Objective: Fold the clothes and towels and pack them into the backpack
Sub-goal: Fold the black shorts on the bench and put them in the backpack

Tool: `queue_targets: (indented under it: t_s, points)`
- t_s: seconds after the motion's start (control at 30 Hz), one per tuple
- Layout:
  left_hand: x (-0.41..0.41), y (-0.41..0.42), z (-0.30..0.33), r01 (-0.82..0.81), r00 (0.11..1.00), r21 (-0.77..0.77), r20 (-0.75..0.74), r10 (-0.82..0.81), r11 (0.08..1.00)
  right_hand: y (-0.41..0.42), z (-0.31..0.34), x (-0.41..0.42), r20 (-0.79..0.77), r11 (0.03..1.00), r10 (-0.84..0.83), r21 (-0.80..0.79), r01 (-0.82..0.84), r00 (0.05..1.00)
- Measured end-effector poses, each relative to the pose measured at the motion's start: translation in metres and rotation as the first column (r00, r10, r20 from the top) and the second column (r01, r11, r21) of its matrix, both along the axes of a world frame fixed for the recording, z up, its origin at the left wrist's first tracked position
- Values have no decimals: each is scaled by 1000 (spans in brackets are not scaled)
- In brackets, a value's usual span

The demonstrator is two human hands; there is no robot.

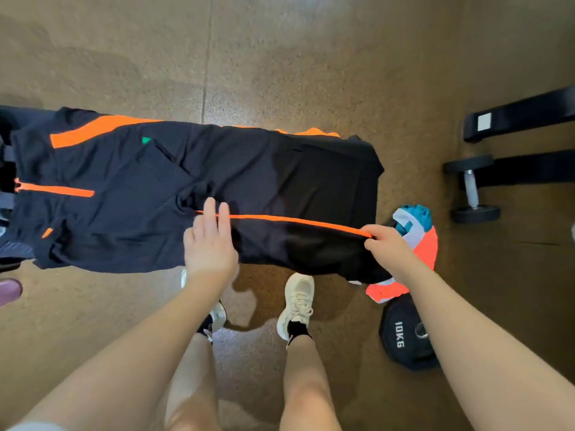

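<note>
Pinching: right hand [385, 244] fingers are clamping together on the orange piping at the right end of the dark trousers [193, 188].
Pressing: left hand [211, 241] is lying flat on the cloth near its middle, fingers straight and slightly apart, tips touching the same orange line.
Garment: trousers are lying spread on a raised surface hidden beneath them, above the brown floor [280, 57]; the near edge is hanging over the person's white shoes [297, 303].
Axis: long axis is running left to right, waistband end at left with the orange zip, leg end at right.
Crowding right: an orange, grey and teal garment [423, 241] is sitting just beside and partly under the leg end; a 10KG weight plate [404, 340] is lying below it; a dumbbell [471, 188] is resting farther right, apart.
Crowding left: a maroon object [9, 290] is showing at the frame edge.
Room: bare floor is stretching beyond the far edge.
</note>
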State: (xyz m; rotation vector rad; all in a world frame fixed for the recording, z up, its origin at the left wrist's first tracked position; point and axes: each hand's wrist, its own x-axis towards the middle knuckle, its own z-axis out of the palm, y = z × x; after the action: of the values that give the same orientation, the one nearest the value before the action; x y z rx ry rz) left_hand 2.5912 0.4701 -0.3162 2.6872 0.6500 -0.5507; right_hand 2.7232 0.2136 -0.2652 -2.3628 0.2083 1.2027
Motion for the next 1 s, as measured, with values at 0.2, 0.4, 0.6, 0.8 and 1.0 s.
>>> queue_targets:
  t_s: [0.2, 0.4, 0.6, 0.8, 1.0]
  points:
    - [9, -57, -35, 200, 975, -179, 133, -178, 963, -18, -47, 28, 198, 989, -148, 13, 148, 969]
    - [10, -60, -52, 150, 988, -100, 42, -146, 984, -39, -82, -5, 309, 936, -351, 84, 343, 884]
    - [12, -58, -46, 195, 981, -58, -4, -196, 979, -54, -75, -43, 66, 818, -575, 22, 575, 815]
    - [14, -58, -46, 195, 979, -36, -59, -197, 980, -79, -59, -4, 67, 736, -664, 229, 637, 744]
    - [16, -55, -50, 166, 985, -86, -27, -169, 982, -65, -77, 15, 426, 937, -89, -272, 221, 900]
